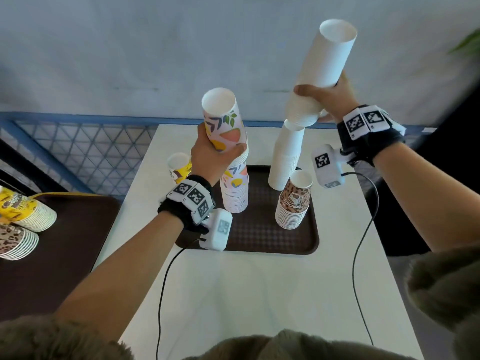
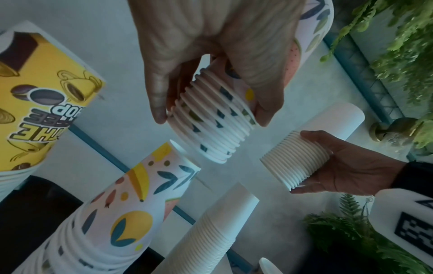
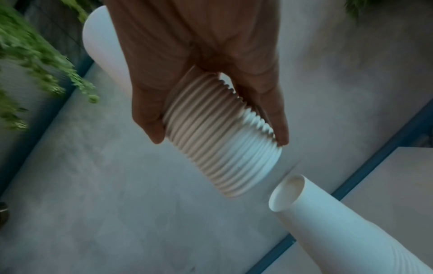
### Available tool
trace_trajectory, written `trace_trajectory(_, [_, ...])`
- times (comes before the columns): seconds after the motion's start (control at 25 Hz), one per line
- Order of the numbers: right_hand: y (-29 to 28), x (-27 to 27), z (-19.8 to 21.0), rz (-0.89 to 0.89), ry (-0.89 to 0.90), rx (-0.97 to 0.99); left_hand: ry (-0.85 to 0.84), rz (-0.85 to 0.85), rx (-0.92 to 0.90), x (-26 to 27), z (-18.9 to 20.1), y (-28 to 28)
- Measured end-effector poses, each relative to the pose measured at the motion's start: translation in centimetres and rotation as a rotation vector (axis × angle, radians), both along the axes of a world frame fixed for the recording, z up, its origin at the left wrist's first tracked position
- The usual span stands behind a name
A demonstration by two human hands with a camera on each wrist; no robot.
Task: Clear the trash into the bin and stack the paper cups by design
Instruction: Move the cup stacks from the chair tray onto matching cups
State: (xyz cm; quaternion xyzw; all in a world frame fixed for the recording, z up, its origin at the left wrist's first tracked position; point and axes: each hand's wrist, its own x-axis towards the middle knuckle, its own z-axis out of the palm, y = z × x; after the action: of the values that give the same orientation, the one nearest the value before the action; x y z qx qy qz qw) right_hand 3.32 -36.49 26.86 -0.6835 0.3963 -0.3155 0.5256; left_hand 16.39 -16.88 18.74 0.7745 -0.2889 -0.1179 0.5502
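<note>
My left hand (image 1: 215, 154) grips a stack of fruit-and-leaf patterned cups (image 1: 224, 118), held just above a second stack of the same design (image 1: 235, 193) on the brown tray (image 1: 262, 237). The left wrist view shows the held stack's rims (image 2: 211, 122) a short gap over the lower stack's top (image 2: 150, 187). My right hand (image 1: 324, 100) grips a tall stack of plain white cups (image 1: 327, 68), tilted, its bottom end right above the standing white stack (image 1: 287, 154). In the right wrist view the held rims (image 3: 222, 144) hover beside the open top (image 3: 288, 192) of that stack.
A brown animal-print stack (image 1: 293, 203) stands on the tray's right. A yellow coffee-print cup (image 1: 179, 167) stands behind my left hand. On a second dark tray (image 1: 65, 255) at left lie a yellow stack (image 1: 28, 211) and a leopard-print stack (image 1: 15, 240). Wrist camera cables trail over the white table (image 1: 259, 294).
</note>
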Motion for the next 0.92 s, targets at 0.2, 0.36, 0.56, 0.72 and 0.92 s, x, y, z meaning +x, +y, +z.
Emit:
trace_trajectory(0.2, [-1.9,2.2,-2.3,-0.031,0.065,0.022,0.044,0.021,0.081,0.6,-1.9,-1.3])
trace_trajectory(0.36, [-2.6,3.1,-4.4,-0.058,0.120,0.037,0.059,0.016,0.115,0.5,-3.3,-1.8])
trace_trajectory(0.56, [-2.2,2.3,-6.7,-0.037,0.225,0.032,0.106,-0.043,0.238,0.5,-4.9,-2.0])
trace_trajectory(0.72, [-0.5,1.9,-6.6,-0.103,0.268,-0.008,0.160,-0.127,0.359,0.4,-5.6,-0.9])
trace_trajectory(0.92, [4.7,4.4,-3.0,-0.206,0.088,-0.436,0.098,-0.121,0.255,0.6,-3.0,1.1])
